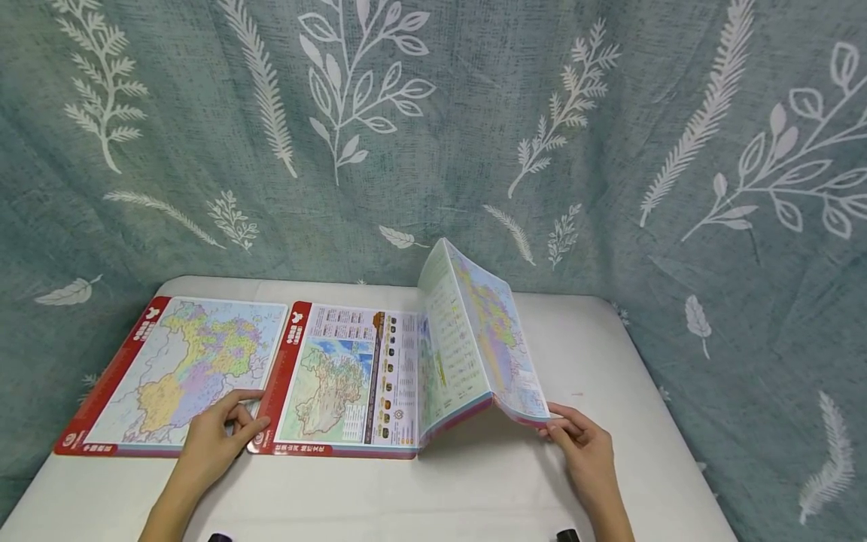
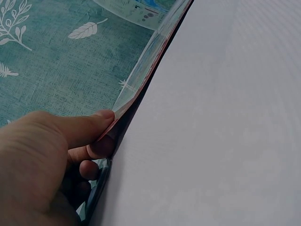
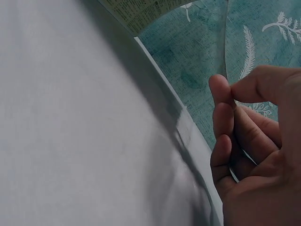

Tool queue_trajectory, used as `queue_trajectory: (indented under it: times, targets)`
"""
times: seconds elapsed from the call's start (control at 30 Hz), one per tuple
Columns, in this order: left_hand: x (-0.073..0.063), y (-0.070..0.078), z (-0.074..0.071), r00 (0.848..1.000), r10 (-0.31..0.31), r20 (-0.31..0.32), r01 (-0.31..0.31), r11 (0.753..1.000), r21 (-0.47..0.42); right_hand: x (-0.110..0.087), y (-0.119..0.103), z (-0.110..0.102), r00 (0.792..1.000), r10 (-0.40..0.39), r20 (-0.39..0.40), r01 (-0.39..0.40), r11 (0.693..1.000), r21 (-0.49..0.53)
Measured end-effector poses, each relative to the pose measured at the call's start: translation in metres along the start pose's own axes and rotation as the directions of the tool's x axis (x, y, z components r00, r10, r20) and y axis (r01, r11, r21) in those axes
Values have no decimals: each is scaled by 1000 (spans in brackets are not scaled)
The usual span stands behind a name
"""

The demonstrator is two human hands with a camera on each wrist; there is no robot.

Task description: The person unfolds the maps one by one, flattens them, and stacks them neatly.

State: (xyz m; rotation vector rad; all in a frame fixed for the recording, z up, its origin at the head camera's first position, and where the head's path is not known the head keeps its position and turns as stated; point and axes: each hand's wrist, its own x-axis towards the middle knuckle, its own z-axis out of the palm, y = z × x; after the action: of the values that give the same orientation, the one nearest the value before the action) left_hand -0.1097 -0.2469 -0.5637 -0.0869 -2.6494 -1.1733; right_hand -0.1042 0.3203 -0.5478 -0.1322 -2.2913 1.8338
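A folding map [image 1: 400,444] with a red left border lies partly flat on the table, its right panels raised in a tent-like fold. My left hand [image 1: 213,440] pinches its lower left corner, thumb on top and fingers beneath, as the left wrist view of the hand [image 2: 42,160] also shows. At the lower right corner of the raised map panel [image 1: 501,324], my right hand [image 1: 585,448] pinches the edge between thumb and fingers. In the right wrist view that panel [image 3: 224,42] appears edge-on, a thin line running into the fingertips.
A second map sheet [image 1: 203,369] with a red border lies flat on the left, close beside the folding map. Both rest on a white-covered table [image 1: 339,500]. Behind and around it hangs a green-blue cloth [image 1: 467,150] with white leaf prints.
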Motion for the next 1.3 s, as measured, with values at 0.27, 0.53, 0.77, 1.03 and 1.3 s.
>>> queue_trajectory:
  times: [0.27,0.53,0.77,1.03,1.3]
  targets:
    - [-1,2,0,1000,-8,0,8,1000,3,0,3,-8,999,-24,-21,23,998,-50]
    - [-1,3,0,1000,-22,4,22,1000,-5,1,5,-18,995,13,-100,-27,989,-143]
    - [0,2,0,1000,-18,3,18,1000,1,-1,7,-27,985,30,-167,-64,978,-199]
    - [0,2,1,1000,-31,7,31,1000,3,-2,11,-45,966,26,-257,-86,970,-226]
    - [1,3,0,1000,-27,9,27,1000,10,-1,14,-56,930,78,-359,-154,970,-188]
